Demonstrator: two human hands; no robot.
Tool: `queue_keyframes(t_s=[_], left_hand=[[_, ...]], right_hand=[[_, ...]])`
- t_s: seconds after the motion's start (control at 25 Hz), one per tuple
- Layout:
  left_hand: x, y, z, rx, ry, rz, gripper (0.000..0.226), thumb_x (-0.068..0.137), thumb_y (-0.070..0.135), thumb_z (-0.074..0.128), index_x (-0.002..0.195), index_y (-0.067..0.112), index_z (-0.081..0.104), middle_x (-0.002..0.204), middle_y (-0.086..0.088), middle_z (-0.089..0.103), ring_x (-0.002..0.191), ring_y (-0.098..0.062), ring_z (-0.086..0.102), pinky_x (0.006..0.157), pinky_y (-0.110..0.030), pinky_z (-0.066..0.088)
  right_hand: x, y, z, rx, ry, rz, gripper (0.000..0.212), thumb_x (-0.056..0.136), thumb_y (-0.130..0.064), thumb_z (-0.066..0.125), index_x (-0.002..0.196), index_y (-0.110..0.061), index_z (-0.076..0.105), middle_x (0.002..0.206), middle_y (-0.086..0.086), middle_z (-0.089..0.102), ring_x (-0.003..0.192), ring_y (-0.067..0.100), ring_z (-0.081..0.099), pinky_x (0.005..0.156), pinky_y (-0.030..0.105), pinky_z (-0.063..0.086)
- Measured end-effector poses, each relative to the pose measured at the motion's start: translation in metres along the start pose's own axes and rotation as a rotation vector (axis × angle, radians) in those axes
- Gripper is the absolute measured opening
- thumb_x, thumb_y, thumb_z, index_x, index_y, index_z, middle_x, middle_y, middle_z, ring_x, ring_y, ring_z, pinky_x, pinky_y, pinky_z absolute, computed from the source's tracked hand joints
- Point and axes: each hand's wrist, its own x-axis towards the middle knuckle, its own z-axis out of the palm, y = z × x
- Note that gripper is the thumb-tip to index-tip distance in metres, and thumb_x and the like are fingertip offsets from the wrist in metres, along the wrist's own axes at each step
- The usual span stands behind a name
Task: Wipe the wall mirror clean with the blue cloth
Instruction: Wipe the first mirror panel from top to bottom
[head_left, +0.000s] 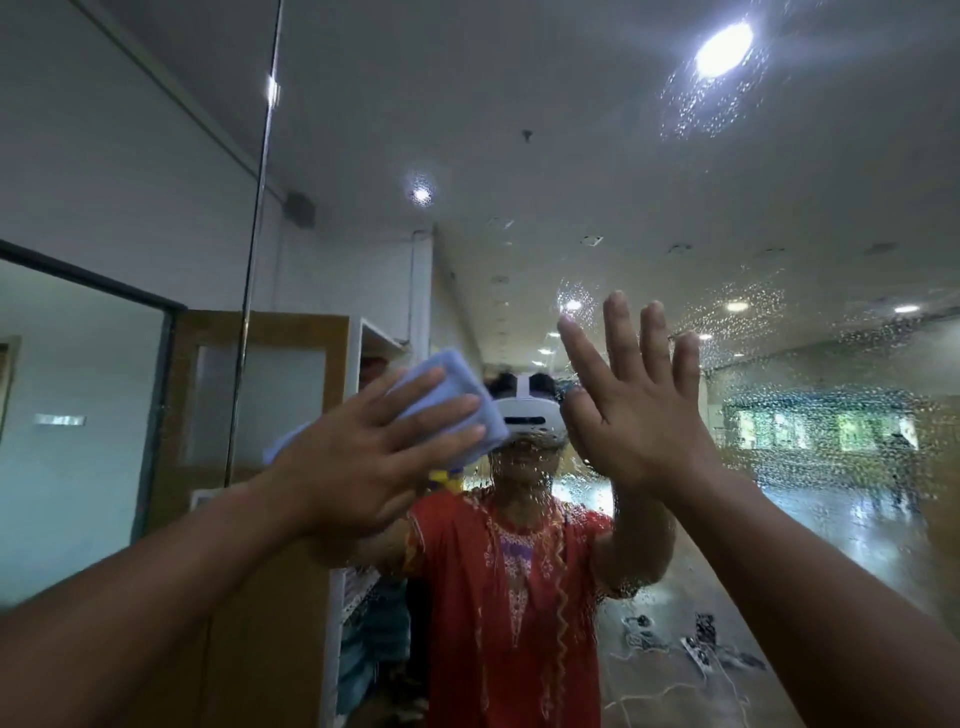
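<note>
Wet glass fills nearly the whole frame: the mirror (779, 519) is speckled with droplets (810, 415) across its centre and right, thickest at mid-right and around a reflected ceiling lamp at upper right, while the stretch left of centre looks largely free of them. A dark vertical line (254, 260) runs down the left part of the frame; whether it is the mirror's edge or a seam I cannot tell. The cloth (457, 387), folded into a pad, sits just left of centre, flat against the glass under the left hand (363, 457), whose fingers lie straight and press on it rather than curl round it. The right hand (644, 415) is at centre-right, fingers wide and straight, holding nothing; whether it rests on the wet glass or hovers just off it I cannot tell. The step in hand looks like the wiping itself, early to midway, since much spray is not yet wiped. The next move probably calls for carrying the pad rightward into the droplets with even pressure and overlapping passes, and for getting the right hand out of its path so no prints are left.
</note>
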Motion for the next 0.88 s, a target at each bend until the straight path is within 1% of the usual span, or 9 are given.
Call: queue_keyframes(t_s=[0.08,0.12,0.28,0.36,0.52,0.6,0.68,0.8,0.88], left_hand=[[-0.023,-0.028,-0.008,0.043,-0.019,-0.001,0.053,0.102,0.035,0.040,0.151,0.015,0.036,0.157,-0.014,0.035,0.153,-0.036,0.015,0.123,-0.054,0.017],[-0.026,-0.049,-0.010,0.071,-0.021,-0.069,0.056,0.099,0.031,0.040,0.152,0.014,0.035,0.159,-0.014,0.033,0.153,-0.035,0.013,0.123,-0.054,0.014],[0.021,-0.118,-0.015,-0.035,0.029,-0.592,0.070,0.088,0.022,0.043,0.156,0.018,0.028,0.162,-0.010,0.028,0.151,-0.040,0.015,0.117,-0.061,0.022],[0.063,-0.113,-0.013,-0.077,0.049,-0.690,0.072,0.088,0.022,0.045,0.158,0.023,0.025,0.165,-0.003,0.024,0.153,-0.037,0.010,0.120,-0.058,0.018],[0.095,-0.048,-0.001,-0.062,0.062,-0.524,0.071,0.089,0.029,0.036,0.158,0.026,0.022,0.166,0.000,0.021,0.154,-0.034,0.007,0.122,-0.054,0.013],[0.078,-0.012,0.003,-0.053,0.043,-0.444,0.070,0.090,0.031,0.039,0.158,0.025,0.023,0.166,0.000,0.021,0.154,-0.032,0.005,0.123,-0.053,0.011],[0.048,0.016,0.004,-0.056,0.015,-0.338,0.069,0.091,0.033,0.043,0.157,0.021,0.026,0.165,-0.005,0.024,0.154,-0.034,0.008,0.122,-0.058,0.016],[-0.010,0.018,0.000,-0.033,-0.064,-0.162,0.066,0.093,0.035,0.045,0.155,0.017,0.030,0.162,-0.010,0.029,0.153,-0.037,0.015,0.119,-0.060,0.021],[-0.031,-0.008,-0.004,-0.010,-0.096,-0.169,0.069,0.091,0.032,0.044,0.156,0.018,0.026,0.163,-0.010,0.027,0.153,-0.038,0.015,0.120,-0.060,0.021]], right_hand=[[-0.001,-0.001,-0.001,0.001,-0.002,0.000,0.066,0.095,-0.054,0.008,0.155,-0.051,-0.020,0.162,-0.005,-0.039,0.146,0.023,-0.041,0.118,0.050,-0.025],[-0.001,-0.002,-0.002,0.003,-0.003,0.000,0.066,0.094,-0.054,0.007,0.155,-0.050,-0.020,0.161,-0.005,-0.040,0.146,0.023,-0.042,0.117,0.050,-0.026],[-0.001,-0.005,-0.002,-0.008,-0.001,0.005,0.067,0.094,-0.052,0.007,0.154,-0.049,-0.022,0.161,-0.003,-0.040,0.145,0.023,-0.042,0.116,0.049,-0.027],[-0.001,-0.004,-0.001,-0.014,0.007,0.006,0.067,0.095,-0.051,0.009,0.155,-0.049,-0.021,0.162,-0.003,-0.038,0.146,0.024,-0.041,0.117,0.049,-0.027],[0.000,-0.002,-0.001,0.007,0.010,0.007,0.066,0.094,-0.055,0.008,0.154,-0.052,-0.019,0.163,-0.005,-0.036,0.148,0.023,-0.039,0.118,0.050,-0.025],[0.000,-0.001,0.000,0.012,0.016,0.003,0.066,0.093,-0.057,0.007,0.154,-0.053,-0.018,0.164,-0.005,-0.035,0.149,0.023,-0.037,0.119,0.049,-0.024],[0.001,0.000,-0.001,0.031,0.017,0.002,0.066,0.094,-0.058,0.010,0.154,-0.054,-0.016,0.164,-0.006,-0.033,0.149,0.023,-0.036,0.118,0.048,-0.025],[-0.001,0.003,-0.009,0.072,0.000,-0.024,0.069,0.095,-0.057,0.022,0.156,-0.054,-0.009,0.166,-0.007,-0.028,0.151,0.021,-0.033,0.118,0.044,-0.026],[-0.004,0.007,-0.019,0.096,0.012,-0.048,0.073,0.094,-0.057,0.030,0.159,-0.050,-0.002,0.169,-0.006,-0.020,0.154,0.020,-0.026,0.118,0.040,-0.022]])
